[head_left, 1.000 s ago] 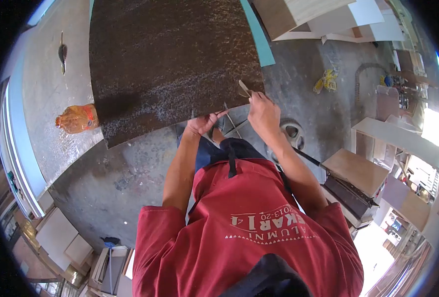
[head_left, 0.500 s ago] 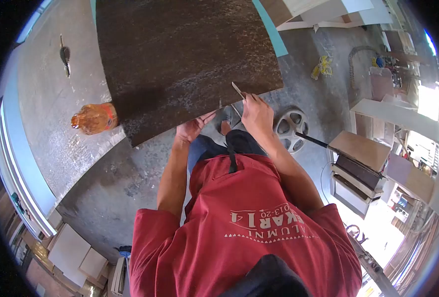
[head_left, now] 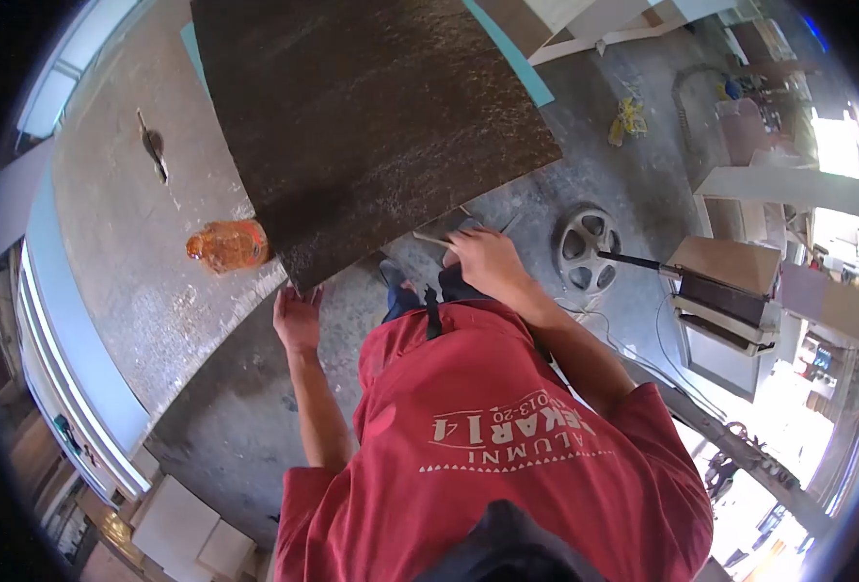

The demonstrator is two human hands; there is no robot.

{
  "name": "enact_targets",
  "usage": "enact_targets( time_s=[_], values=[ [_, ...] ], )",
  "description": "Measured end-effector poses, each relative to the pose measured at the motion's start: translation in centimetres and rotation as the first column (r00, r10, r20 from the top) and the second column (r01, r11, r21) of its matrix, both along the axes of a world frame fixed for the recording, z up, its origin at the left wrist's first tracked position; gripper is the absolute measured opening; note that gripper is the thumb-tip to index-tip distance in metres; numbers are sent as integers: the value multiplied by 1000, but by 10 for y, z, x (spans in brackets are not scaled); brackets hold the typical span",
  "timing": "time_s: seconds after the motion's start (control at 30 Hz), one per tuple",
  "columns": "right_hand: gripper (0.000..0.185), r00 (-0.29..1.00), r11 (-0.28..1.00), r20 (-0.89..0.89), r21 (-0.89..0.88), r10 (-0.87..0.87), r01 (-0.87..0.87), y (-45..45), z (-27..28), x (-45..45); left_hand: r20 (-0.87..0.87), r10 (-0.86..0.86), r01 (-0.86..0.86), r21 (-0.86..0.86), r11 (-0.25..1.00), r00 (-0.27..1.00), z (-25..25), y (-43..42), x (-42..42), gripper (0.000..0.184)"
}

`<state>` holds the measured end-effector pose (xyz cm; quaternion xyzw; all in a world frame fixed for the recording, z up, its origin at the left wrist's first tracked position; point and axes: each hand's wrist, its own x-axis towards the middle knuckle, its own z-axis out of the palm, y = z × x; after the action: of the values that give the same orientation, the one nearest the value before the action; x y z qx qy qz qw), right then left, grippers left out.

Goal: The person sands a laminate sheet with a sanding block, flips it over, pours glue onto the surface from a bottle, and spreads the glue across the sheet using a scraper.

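Observation:
A large dark brown sheet (head_left: 381,126) with a mottled surface lies over a pale blue-green board (head_left: 512,53). At its near left corner is my left hand (head_left: 299,318); the fingers stretch up against the corner, their tips partly hidden by it. My right hand (head_left: 488,264) is closed around a thin, pale, stick-like tool (head_left: 432,238), whose tip points left just below the sheet's near edge. The tool's exact kind cannot be made out. An orange plastic bottle (head_left: 228,246) lies on its side on the worktable (head_left: 197,330), left of the sheet.
A drill bit-like metal piece (head_left: 152,145) lies on the worktable farther left. On the floor stand a grey spoked wheel-like base (head_left: 587,250) with a dark pole and, beyond it, stacked boards (head_left: 725,291). A yellow crumpled item (head_left: 628,120) lies on the floor.
My left hand has moved left along the sheet's near edge to its corner. My right hand has lowered the tool from over the sheet's edge to below it. The view has shifted.

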<state>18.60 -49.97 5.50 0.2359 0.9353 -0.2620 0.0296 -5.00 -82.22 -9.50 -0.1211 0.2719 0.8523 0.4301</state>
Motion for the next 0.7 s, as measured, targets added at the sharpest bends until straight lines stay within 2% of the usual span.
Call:
enact_targets(
  time_s=[0.07, 0.1, 0.13, 0.2, 0.27, 0.3, 0.37, 0.4, 0.47, 0.57, 0.6, 0.67, 0.7],
  values=[
    [13, 998, 998, -50, -50, -40, 37, 16, 16, 26, -126, -180, 164, -123, 979, 976, 3, -11, -11, 44],
    [14, 992, 991, -59, -82, -114, 109, 27, 23, 38, -127, -204, 168, -249, 954, 971, 21, -3, -8, 43],
    [17, 981, 978, -66, -115, -184, 176, 40, 29, 47, -142, -210, 171, -244, 954, 967, 36, 4, -4, 43],
    [21, 920, 924, -142, -174, -366, 340, 65, 47, 57, -185, -164, 71, -430, 900, 969, 53, 9, 2, 43],
    [22, 877, 878, -57, -63, -477, 474, 95, 56, 53, -225, -126, 2, -480, 877, 966, 52, 15, 5, 45],
    [22, 877, 879, -62, -66, -476, 473, 104, 54, 44, -246, -170, 18, -519, 855, 954, 63, 24, 10, 46],
    [21, 889, 870, -235, 218, -394, 443, 127, 51, 20, -241, -300, 97, -610, 787, 923, 68, 36, 16, 47],
    [21, 888, 870, -247, 219, -388, 441, 137, 48, 5, -253, -294, 86, -605, 791, 922, 72, 42, 19, 47],
    [20, 891, 838, -367, 369, -267, 403, 155, 29, -23, -258, -467, 202, -656, 728, 846, 86, 58, 33, 46],
    [20, 914, 823, -322, 429, -247, 374, 180, -57, -51, -241, -481, 215, -669, 712, 843, 84, 73, 44, 49],
    [24, 973, 806, -75, 549, -217, 222, 168, -78, -59, -248, -478, 217, -657, 722, 842, 81, 76, 46, 50],
    [29, 981, 807, -188, 571, -49, 150, 137, -44, -65, -252, -477, 202, -672, 712, 842, 81, 75, 46, 53],
    [31, 974, 843, -213, 509, -72, 174, 136, -24, -64, -253, -474, 185, -691, 699, 844, 80, 74, 47, 55]
  ],
)
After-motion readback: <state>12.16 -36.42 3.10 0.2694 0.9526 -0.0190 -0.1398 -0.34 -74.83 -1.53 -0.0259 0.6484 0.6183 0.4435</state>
